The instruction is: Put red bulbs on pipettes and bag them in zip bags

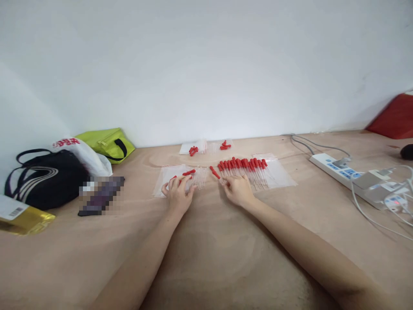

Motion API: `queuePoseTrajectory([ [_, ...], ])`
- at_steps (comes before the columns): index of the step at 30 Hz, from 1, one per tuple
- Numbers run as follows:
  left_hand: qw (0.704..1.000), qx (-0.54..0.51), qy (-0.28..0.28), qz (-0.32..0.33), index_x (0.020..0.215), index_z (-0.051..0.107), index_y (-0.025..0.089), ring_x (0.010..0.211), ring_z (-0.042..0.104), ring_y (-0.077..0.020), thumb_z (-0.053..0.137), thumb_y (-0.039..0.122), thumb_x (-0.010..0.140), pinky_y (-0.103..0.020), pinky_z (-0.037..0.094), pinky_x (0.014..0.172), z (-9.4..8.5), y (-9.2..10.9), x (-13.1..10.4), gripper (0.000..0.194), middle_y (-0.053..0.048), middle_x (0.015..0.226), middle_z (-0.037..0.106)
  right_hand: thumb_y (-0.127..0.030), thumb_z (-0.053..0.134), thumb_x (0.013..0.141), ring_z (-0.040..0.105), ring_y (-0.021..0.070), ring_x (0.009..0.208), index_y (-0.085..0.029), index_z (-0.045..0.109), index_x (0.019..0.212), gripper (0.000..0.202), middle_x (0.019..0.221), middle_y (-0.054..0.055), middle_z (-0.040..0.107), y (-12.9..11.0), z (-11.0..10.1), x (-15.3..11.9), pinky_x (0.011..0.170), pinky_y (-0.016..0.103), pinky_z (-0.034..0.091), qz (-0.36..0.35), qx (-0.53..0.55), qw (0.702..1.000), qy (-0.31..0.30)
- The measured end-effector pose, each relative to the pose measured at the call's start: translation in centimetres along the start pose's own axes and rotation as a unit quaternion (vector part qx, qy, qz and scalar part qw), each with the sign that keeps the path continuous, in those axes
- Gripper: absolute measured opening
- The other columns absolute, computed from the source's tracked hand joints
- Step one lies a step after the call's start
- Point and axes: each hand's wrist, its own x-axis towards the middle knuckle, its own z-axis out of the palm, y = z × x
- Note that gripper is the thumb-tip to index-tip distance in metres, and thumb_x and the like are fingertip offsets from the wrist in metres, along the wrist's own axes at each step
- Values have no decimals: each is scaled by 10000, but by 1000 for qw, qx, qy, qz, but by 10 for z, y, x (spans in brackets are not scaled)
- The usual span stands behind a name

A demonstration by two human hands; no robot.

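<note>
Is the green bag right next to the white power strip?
No, the green bag is on the left and the power strip is on the right.

Red-capped clear droppers (247, 168) lie in a row, seemingly glass

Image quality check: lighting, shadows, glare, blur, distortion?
Head view: soft, diffuse light; dim shadow on the tabletop low in frame; mild glints on the gold package. Clear tubes look soft, hard to separate. Wide-angle stretch near the frame edges; dark item at left is pixelated.
</note>
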Motion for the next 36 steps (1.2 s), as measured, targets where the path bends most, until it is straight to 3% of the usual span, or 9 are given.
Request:
queuePoseTrajectory([
  [3, 998, 26, 3, -64, 977, 600, 224, 960, 503, -248, 577, 289, 740, -415, 226, 859, 0, -4, 3, 246, -64, 990, 611, -237, 440, 780, 537, 183, 819, -174, 552, 968, 228, 790, 43, 652, -2, 13, 19, 697, 302, 205, 96, 14, 995, 35],
  [9, 998, 19, -11, -52, 889, 610, 239, 999, 486, -233, 582, 274, 734, -415, 209, 867, 3, -4, 1, 161, -43, 969, 604, -240, 449, 758, 554, 194, 786, -159, 552, 818, 144, 778, 69, 650, -13, 29, 41, 707, 314, 202, 143, -10, 988, 55],
  [14, 997, 28, -11, -72, 875, 612, 238, 982, 484, -236, 580, 279, 733, -426, 212, 863, 4, -4, 1, 151, -48, 984, 592, -361, 445, 764, 568, 218, 765, -151, 563, 799, 243, 729, 90, 650, -18, 31, 44, 751, 352, 207, 142, -35, 988, 53],
  [20, 995, 57, -46, -69, 928, 621, 231, 976, 474, -257, 531, 278, 769, -462, 213, 868, 9, -7, 20, 189, -64, 1000, 590, -294, 436, 751, 592, 212, 713, -132, 572, 819, 222, 734, 109, 657, -20, 32, 49, 780, 362, 205, 165, -52, 985, 11],
  [26, 984, 22, -177, -10, 1007, 611, 232, 1019, 478, -261, 487, 249, 795, -420, 296, 861, 21, -22, 59, 246, -70, 1084, 574, -314, 429, 755, 601, 221, 697, -124, 578, 812, 247, 721, 115, 658, -22, 29, 50, 789, 371, 198, 168, -60, 984, 2],
  [29, 976, -1, -219, 11, 947, 641, 234, 903, 545, -217, 497, 273, 789, -318, 383, 775, 25, -26, 68, 217, -55, 957, 618, -306, 420, 761, 601, 220, 698, -120, 583, 825, 255, 733, 123, 657, -22, 27, 50, 781, 367, 199, 164, -65, 984, -7],
  [36, 981, -21, -189, -34, 866, 642, 205, 775, 575, -181, 519, 284, 769, -266, 421, 689, 29, -21, 53, 176, -47, 860, 621, -286, 415, 762, 587, 206, 720, -140, 602, 812, 243, 766, 113, 659, -20, 23, 48, 773, 372, 200, 154, -64, 986, -1],
])
